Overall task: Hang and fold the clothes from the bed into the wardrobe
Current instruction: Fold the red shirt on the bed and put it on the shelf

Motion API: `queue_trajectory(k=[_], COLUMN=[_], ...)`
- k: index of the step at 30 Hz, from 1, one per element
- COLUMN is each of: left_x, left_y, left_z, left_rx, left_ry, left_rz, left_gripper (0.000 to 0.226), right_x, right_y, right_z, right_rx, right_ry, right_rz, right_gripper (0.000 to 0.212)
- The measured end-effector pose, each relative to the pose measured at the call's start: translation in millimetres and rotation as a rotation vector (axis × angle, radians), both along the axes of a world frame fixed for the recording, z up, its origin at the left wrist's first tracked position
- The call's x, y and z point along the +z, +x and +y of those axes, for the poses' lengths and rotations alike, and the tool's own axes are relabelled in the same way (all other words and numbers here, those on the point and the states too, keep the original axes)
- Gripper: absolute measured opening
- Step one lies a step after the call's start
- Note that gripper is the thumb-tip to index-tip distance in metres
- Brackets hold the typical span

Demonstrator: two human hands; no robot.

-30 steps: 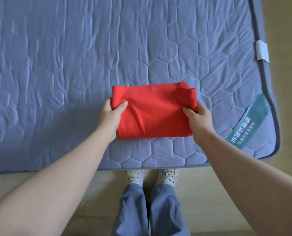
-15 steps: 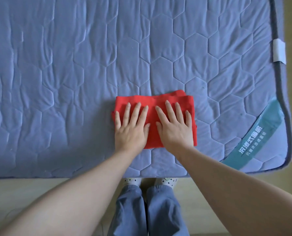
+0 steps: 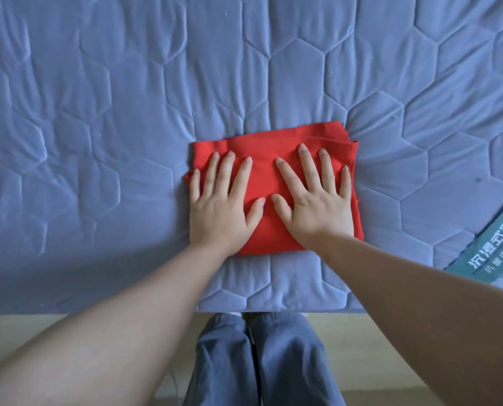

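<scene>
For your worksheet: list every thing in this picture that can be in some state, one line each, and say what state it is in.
red garment: folded into a compact rectangle, lying flat on the mattress.
left hand: fingers straight and spread, palm down on the garment's left half.
right hand: fingers straight and spread, palm down on the garment's right half.
mattress: quilted cover on, creased around the garment.
</scene>
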State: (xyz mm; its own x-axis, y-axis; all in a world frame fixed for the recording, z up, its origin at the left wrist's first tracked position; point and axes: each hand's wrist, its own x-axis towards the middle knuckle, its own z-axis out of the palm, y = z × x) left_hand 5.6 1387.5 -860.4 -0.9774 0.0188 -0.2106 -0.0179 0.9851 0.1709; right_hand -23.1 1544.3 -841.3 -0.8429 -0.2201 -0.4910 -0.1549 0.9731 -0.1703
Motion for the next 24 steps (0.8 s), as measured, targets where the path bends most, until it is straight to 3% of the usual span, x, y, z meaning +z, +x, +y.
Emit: queue_trajectory(k=[3, 7, 13, 18, 24], left_x=[2.2, 21.6, 45.9, 60.4, 112.8], left_y=[-2.6, 10.3, 13.2, 11.0, 8.0], left_z=[-14.3, -12.8, 1.1, -24.1, -48.8], left_rx=[0.082, 0.346, 0.704, 0.713, 0.784], left_ry=[0.183, 0.201, 0.410, 0.877, 0.982], left_rz=[0.000, -0.119, -0.278, -0.515, -0.473], left_gripper=[0.066, 0.071, 0.069, 0.077, 0.068], right_x=[7.9, 24.2, 38.9, 56.1, 104.9], right_y=[-6.8, -3.2, 14.3, 8.6, 15.3], right_z=[-0.3, 7.0, 5.9, -2.7, -11.1], right_rx=[-0.009, -0.060, -0.467, -0.622, -0.714], right_ry=[0.006, 0.004, -0.018, -0.179, -0.351], right_rz=[-0.102, -0.083, -0.152, -0.235, -0.330], right_gripper=[0.060, 0.061, 0.068, 0.069, 0.073])
